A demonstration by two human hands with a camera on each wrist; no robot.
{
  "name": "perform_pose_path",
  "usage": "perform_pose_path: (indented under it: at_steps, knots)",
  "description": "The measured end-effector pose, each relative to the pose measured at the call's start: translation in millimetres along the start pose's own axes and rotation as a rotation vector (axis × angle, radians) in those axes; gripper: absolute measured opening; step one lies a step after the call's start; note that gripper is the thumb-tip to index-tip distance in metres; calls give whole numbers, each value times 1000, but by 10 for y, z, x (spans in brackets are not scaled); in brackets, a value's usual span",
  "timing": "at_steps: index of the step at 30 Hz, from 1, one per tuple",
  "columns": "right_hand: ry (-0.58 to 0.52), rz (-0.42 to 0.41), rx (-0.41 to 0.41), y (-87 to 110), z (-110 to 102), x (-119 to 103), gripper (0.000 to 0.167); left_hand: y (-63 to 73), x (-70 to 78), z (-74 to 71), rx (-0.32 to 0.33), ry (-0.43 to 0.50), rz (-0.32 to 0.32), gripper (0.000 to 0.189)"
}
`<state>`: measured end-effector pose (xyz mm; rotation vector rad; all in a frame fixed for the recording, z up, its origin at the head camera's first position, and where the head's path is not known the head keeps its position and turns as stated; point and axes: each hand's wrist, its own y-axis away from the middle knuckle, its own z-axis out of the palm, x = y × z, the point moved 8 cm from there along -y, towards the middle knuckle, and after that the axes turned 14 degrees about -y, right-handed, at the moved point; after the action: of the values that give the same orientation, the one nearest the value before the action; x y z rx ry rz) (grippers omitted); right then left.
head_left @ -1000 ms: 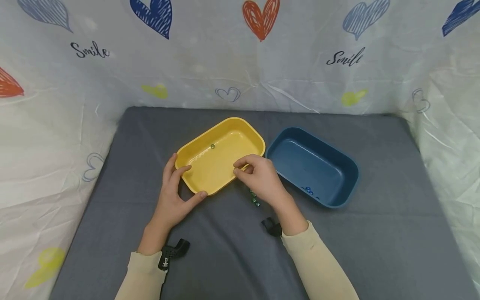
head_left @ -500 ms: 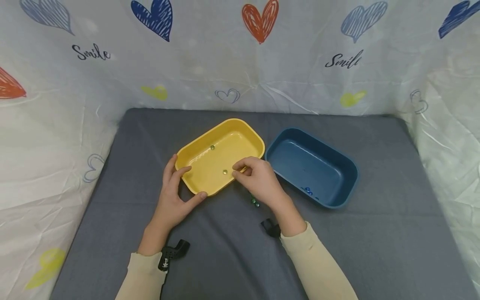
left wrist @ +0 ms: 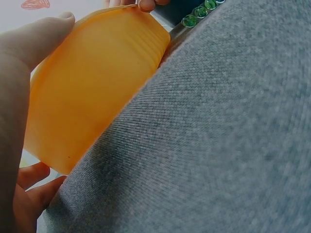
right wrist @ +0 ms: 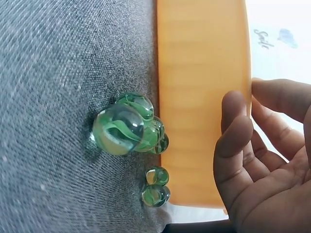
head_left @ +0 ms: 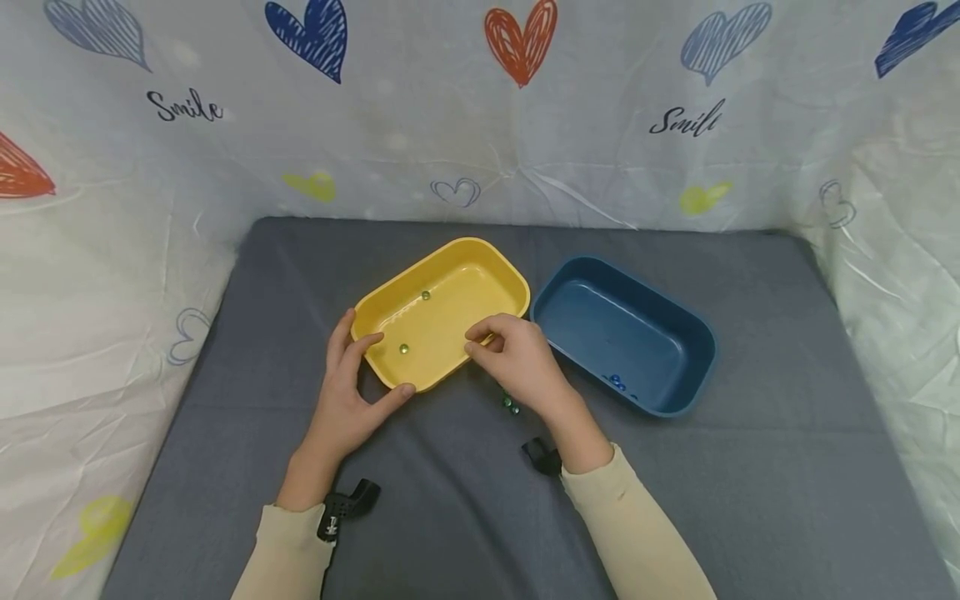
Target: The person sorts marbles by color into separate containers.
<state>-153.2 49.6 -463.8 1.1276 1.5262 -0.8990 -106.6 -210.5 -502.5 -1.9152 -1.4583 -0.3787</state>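
Note:
A yellow tray (head_left: 431, 325) stands on the grey cloth in the head view, with one green marble (head_left: 426, 295) near its far side and another green marble (head_left: 404, 349) nearer the front. My left hand (head_left: 348, 404) grips the tray's left end, thumb at the near wall and fingers at the left rim. At the front right rim hovers my right hand (head_left: 517, 354), thumb and forefinger bent with a gap between the tips; nothing shows between them. Just below it, several green marbles (right wrist: 119, 129) lie on the cloth beside the tray's outer wall, partly hidden by the hand in the head view.
A blue tray (head_left: 697, 325) stands close to the right of the yellow one, with several blue marbles (head_left: 617, 381) at its near side. Grey cloth (head_left: 787, 483) covers the table. Behind it hangs a white sheet (head_left: 600, 108) printed with hearts.
A second green marble has appeared in the yellow tray from beside the right hand and rolled left toward the left hand's fingers. Both hands have stayed nearly in place.

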Motion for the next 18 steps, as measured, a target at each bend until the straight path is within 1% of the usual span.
perform_pose_path:
  at_steps: [12, 18]
  knots:
    - [-2, -14, 1, 13, -9, 9, 17, 3, -5, 10, -1, 3, 1, 87]
    - [-26, -18, 4, 20, -34, 22, 17, -4, -3, 7, 1, 5, 4, 89]
